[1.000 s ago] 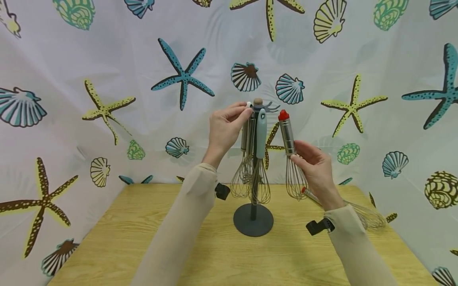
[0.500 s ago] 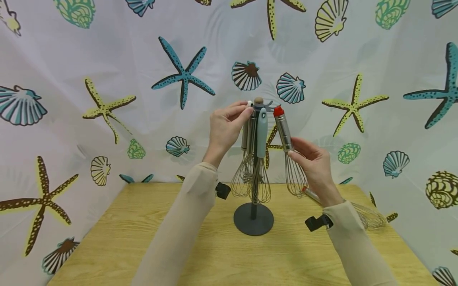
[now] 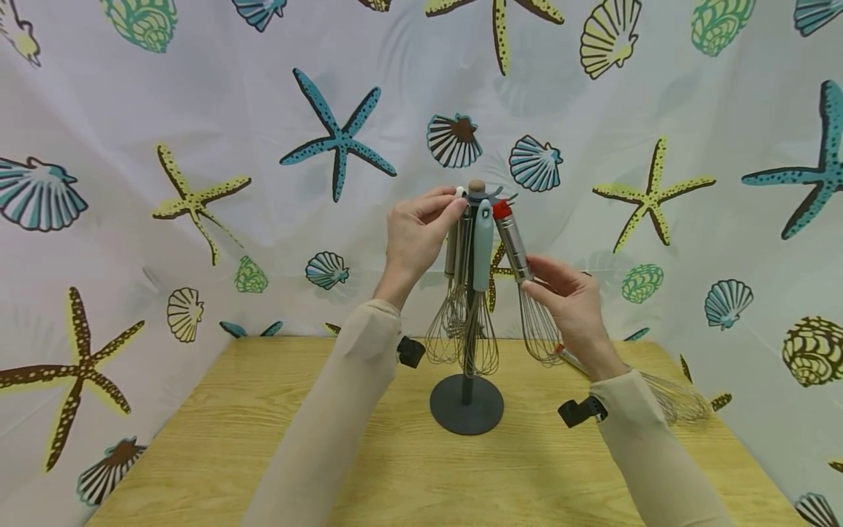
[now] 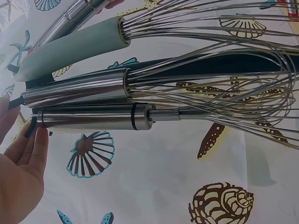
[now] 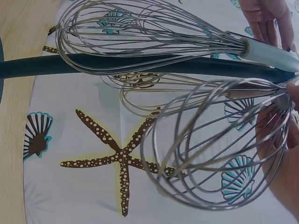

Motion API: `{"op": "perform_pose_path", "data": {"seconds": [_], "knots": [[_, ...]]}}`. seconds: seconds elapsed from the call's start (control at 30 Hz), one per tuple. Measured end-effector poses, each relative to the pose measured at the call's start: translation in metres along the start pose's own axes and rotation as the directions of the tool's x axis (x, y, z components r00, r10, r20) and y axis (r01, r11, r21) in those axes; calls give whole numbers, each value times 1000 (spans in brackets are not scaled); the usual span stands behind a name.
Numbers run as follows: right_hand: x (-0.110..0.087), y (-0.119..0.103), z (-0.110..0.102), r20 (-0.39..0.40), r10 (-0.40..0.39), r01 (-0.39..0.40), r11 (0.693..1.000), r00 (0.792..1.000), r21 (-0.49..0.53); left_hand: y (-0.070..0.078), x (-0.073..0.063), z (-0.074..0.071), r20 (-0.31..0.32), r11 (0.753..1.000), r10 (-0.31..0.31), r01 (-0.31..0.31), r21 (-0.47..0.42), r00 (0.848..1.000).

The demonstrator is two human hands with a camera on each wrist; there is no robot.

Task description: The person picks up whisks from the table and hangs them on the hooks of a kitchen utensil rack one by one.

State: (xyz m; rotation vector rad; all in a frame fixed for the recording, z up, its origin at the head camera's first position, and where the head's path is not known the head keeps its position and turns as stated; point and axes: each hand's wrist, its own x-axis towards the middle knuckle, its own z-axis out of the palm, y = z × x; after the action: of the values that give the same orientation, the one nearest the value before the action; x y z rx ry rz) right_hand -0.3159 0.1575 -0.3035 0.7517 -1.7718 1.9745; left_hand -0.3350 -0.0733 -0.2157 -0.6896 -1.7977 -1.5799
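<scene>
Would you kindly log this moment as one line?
right grip: holding red-tipped balloon whisk, tilted; left grip: at top of whisk stand; mint-handled whisk: hanging

A red-tipped steel whisk [image 3: 512, 243] tilts, wires down, beside a dark stand [image 3: 466, 410] hung with whisks [image 3: 483, 252].

Shiny metal whisk [image 3: 511, 247] (plastic-looking tip [image 3: 503, 210]), matt stand [image 3: 467, 406], wood-grain table [image 3: 487, 483]
</scene>
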Motion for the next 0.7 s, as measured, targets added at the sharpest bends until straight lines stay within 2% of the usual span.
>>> {"op": "perform_pose_path", "data": {"seconds": [0.2,0.7], "knots": [[1,6,4,4,-26,26,1000,1000,9,0,1,1,4,1000,-17,17,3,1000],[0,11,6,4,-35,35,999,999,-8,-1,-1,0,1,1000,13,-13,-7,1000]]}}
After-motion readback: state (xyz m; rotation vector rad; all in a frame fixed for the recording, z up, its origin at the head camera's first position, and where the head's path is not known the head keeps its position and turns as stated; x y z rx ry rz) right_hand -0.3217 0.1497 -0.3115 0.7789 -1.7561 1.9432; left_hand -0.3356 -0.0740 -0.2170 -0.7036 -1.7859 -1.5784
